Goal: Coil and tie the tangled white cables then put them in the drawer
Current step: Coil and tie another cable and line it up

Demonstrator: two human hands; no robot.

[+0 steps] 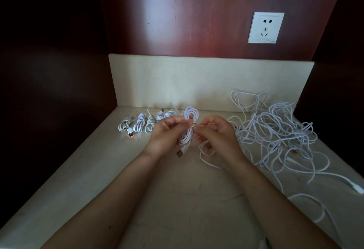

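Backdrop: dark red wood panel [197, 12] up the back, with a pale stone upstand [177, 79] running along its foot.
Table: beige stone top [177, 199], scuffed with faint marks, dark walls closing in on either side.
Tangled cables [275, 130]: a big loose heap of white cable sprawls over the right of the table, loops crossing every which way, and one strand trails off to a white connector [357, 188] at the right edge.
Socket [266, 27]: white wall plate on the panel, upper right; there is a tiny mark in its lower corner, too small to read.
Tied coils [141, 123]: a row of small white bundles lies at the back left, and the leftmost shows an orange-tipped plug [131, 133].
Left hand [167, 134]: fingers curled round the coiled cable, holding it upright above the table's middle.
Right hand [216, 134]: fingertips pinching in at the coil's waist; tie or cable tail, I cannot tell which.
Coiled cable [189, 128]: white, wound into a long narrow loop, top loops fanning above the hands, between the tied row and the heap.
USB plug [180, 153]: metal-ended, hanging from the coil's bottom below the left hand.
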